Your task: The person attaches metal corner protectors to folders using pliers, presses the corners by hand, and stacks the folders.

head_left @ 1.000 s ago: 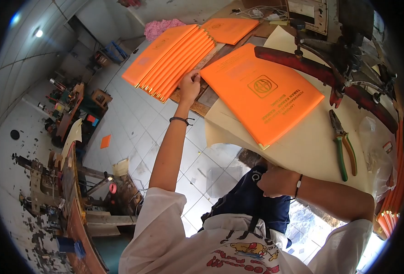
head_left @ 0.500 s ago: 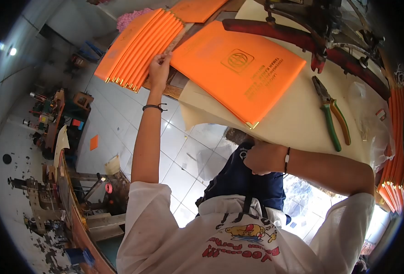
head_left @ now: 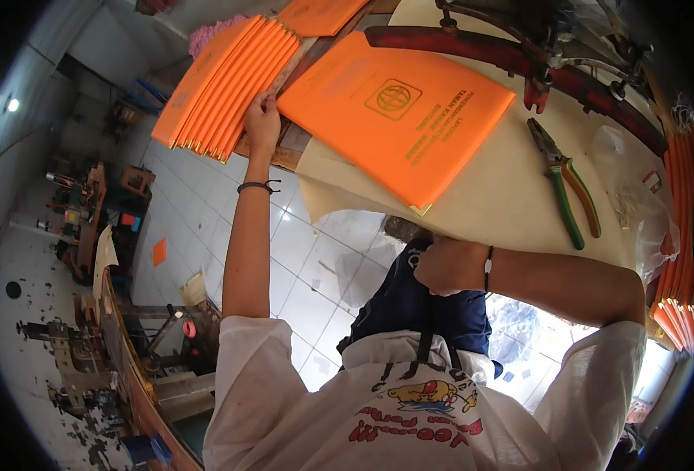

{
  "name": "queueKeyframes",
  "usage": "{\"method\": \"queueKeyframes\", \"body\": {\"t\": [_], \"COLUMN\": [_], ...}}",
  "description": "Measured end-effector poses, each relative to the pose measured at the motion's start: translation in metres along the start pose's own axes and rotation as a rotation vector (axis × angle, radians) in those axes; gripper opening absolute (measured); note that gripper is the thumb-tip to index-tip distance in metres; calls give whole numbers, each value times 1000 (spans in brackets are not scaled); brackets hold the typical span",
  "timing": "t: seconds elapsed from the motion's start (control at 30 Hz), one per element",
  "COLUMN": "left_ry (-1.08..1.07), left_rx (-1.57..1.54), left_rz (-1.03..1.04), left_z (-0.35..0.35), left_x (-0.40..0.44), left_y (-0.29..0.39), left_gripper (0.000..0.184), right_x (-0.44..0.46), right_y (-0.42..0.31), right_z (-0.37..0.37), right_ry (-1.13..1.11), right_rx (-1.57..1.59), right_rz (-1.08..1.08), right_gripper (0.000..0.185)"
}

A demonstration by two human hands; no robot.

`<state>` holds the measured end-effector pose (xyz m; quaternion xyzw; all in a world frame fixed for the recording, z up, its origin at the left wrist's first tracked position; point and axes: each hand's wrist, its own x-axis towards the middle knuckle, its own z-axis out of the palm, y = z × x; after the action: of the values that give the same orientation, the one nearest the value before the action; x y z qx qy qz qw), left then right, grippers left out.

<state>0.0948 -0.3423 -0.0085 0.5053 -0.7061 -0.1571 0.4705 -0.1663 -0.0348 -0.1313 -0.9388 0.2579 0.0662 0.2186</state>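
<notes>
My left hand (head_left: 261,124) reaches forward to the right edge of a fanned row of orange folders (head_left: 220,88) with brass-coloured corners. Its fingers are pinched together between this row and a single orange folder (head_left: 410,102); what they hold, if anything, is hidden. The single folder lies flat, with a gold emblem and lettering on its cover and a brass corner nearest me. Low by the table's front edge, above my lap, my right hand (head_left: 446,267) is curled into a fist, its fingertips out of sight.
Green-handled pliers (head_left: 564,184) lie on the cream sheet (head_left: 488,200) covering the table. A dark red metal machine part (head_left: 457,49) arches over the far side. To the right are a clear plastic bag (head_left: 633,196) and more orange folders (head_left: 677,259). A workbench (head_left: 139,377) stands at the left.
The whole view has shifted slightly, so the table and folders appear a little further left. Both hands keep nearly the same places relative to the folders and table.
</notes>
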Motion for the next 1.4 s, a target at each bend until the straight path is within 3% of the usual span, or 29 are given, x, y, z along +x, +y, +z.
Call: {"method": "queueKeyframes", "body": {"t": [0.07,0.17,0.27,0.37,0.47,0.53,0.6,0.67,0.77,0.9,1.0,1.1,1.2,1.4], "left_ry": [14,14,2,-70,-133,-80,-53,-37,-3,16,139,96,42,15], "left_rx": [7,-47,-9,73,116,129,120,186,177,242,565,591,608,524], "left_rz": [-11,-71,-43,-3,2,53,112,120,118,144,215,66,30,7], "left_z": [-1,0,1,0,-1,3,5,5,5,6,9,7,2,3], "left_x": [1,3,3,5,2,7,10,6,2,-2,-5,-12,-13,-11], "left_y": [1,-6,-10,-11,7,-13,-21,-15,-1,4,7,19,25,26], "left_gripper": [27,28,28,30,33,32,31,31,29,29,30,32,35,34], "right_x": [-2,-5,-11,-6,-11,-5,-3,-3,-7,-13,-9,-9,-9,-8], "right_y": [-35,-49,-51,-46,-45,-41,-40,-40,-48,-53,-47,-52,-56,-51], "right_z": [-44,-65,-69,-36,-72,-61,-48,-41,-68,-88,-81,-88,-94,-91], "right_ry": [-236,-249,-199,25,-244,-258,-227,-150,-272,-264,-327,-376,-392,-439], "right_rx": [-368,-141,-149,-378,-99,-350,-349,-96,-127,-119,-93,-93,-200,-73], "right_rz": [139,289,316,362,256,119,135,300,290,223,218,246,218,269], "right_gripper": [12,22,24,26,27,16,11,13,19,28,33,36,35,36]}}
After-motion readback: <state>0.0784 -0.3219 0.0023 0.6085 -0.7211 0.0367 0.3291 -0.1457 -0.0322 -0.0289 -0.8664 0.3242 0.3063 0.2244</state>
